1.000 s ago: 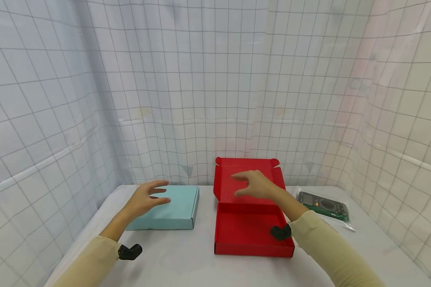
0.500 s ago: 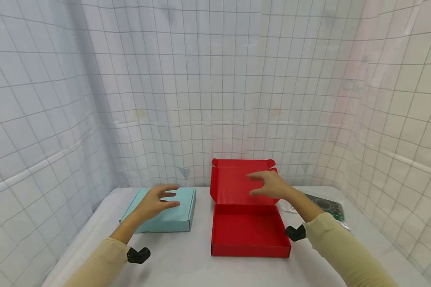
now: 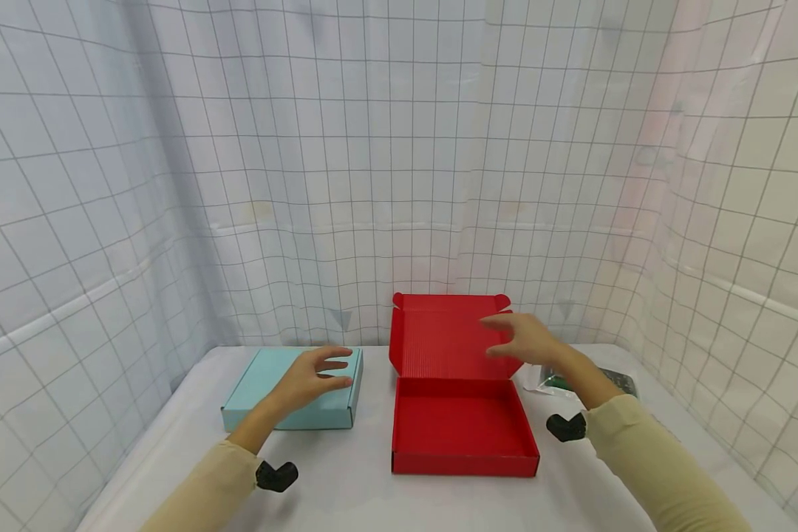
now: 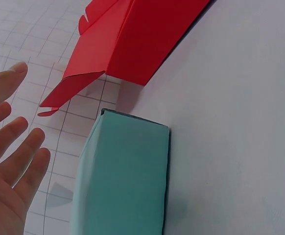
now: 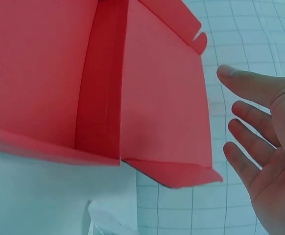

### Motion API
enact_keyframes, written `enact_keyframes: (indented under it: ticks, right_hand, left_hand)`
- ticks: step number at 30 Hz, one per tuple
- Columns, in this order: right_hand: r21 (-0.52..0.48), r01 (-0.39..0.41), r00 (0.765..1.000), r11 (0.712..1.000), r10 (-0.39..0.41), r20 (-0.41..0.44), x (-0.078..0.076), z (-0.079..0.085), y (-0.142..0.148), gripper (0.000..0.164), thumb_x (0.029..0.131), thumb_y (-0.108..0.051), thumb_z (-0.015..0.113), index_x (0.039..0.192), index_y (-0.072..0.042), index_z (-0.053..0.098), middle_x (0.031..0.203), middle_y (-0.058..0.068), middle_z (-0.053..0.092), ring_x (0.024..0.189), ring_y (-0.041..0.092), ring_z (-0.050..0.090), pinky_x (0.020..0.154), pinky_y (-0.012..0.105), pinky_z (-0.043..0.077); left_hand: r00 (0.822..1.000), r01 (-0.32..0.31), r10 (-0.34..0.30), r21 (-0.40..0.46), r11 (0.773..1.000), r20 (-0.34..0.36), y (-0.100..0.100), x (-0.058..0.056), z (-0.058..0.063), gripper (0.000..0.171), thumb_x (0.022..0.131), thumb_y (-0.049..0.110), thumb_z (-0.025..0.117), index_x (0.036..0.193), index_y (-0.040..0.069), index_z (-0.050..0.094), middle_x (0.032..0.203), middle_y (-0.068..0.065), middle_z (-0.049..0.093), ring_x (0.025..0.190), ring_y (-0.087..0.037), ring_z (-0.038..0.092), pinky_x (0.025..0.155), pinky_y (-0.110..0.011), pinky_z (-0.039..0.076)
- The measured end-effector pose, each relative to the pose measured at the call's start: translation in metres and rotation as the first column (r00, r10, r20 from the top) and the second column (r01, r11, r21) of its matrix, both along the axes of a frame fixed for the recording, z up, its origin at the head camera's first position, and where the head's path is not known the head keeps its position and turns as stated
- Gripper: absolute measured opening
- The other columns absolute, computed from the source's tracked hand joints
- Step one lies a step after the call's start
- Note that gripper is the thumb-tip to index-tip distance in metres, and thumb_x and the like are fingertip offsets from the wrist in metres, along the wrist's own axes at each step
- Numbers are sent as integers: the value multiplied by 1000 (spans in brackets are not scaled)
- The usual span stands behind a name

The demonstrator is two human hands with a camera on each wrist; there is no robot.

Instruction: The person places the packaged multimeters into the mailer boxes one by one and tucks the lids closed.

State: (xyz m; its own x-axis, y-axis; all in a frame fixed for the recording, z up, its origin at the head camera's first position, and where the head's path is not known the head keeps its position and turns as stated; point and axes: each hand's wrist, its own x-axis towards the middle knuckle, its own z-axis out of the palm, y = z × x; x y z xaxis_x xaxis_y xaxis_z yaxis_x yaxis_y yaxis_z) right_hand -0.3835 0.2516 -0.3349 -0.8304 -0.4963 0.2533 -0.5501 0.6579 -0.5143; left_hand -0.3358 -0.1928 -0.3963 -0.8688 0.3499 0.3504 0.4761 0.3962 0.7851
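My left hand [image 3: 309, 380] hovers over the right part of a closed light-blue cardboard box [image 3: 253, 391], thumb and fingers spread apart with nothing between them. In the left wrist view the blue box [image 4: 128, 171] stands beside that hand. A red cardboard box [image 3: 465, 421] sits to its right with its lid [image 3: 439, 340] raised and its inside bare. Overlapping the lid's right edge in the head view, my right hand [image 3: 525, 340] is held in the air, also spread and holding nothing. The right wrist view has the red lid [image 5: 167, 93] just left of the fingers.
Behind my right forearm lies a multimeter [image 3: 618, 380] in a clear plastic bag [image 3: 539, 380], partly hidden. The white table [image 3: 346, 488] is enclosed by gridded white curtains [image 3: 425, 170] at the back and sides. A black wrist camera [image 3: 565, 427] juts from each sleeve.
Both hands have moved rightward through the air, the left across the blue box and the right toward the lid's edge and the bagged multimeter. The view has shifted slightly; the boxes stay put.
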Motion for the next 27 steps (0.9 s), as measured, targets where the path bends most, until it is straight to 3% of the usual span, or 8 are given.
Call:
enact_keyframes:
  ticks: [9,15,20,27]
  right_hand:
    - [-26,49,998,998,-48,50,-1,1,22,68,90,-18,79,150,-2,51,146,21,56,132,47,51,97,55,54]
    - [-55,95,993,994,-92,69,1,-4,36,70,89,-16,80,151,-1,51,147,21,55,133,47,51,94,55,55]
    - [-57,113,991,992,-109,71,0,-10,48,70,90,-18,79,151,-1,50,148,21,54,134,47,50,98,58,52]
    - [-46,155,984,987,-150,96,0,-17,69,77,89,-26,82,154,-4,47,149,22,53,135,48,48,95,59,54]
  left_hand:
    - [998,49,-50,6,999,31,18,2,-9,60,93,16,81,143,-3,55,143,-23,57,126,-48,57,89,-42,59]
    - [996,73,-75,31,997,52,31,6,-15,63,92,15,81,145,-3,53,145,-23,56,128,-45,58,88,-40,59]
    - [994,65,-68,42,997,90,41,10,-20,69,90,19,84,147,-1,52,146,-21,56,129,-43,57,92,-43,58]
    - [979,104,-119,93,990,167,54,16,-25,68,90,12,82,147,-5,50,147,-23,54,131,-46,55,95,-44,56]
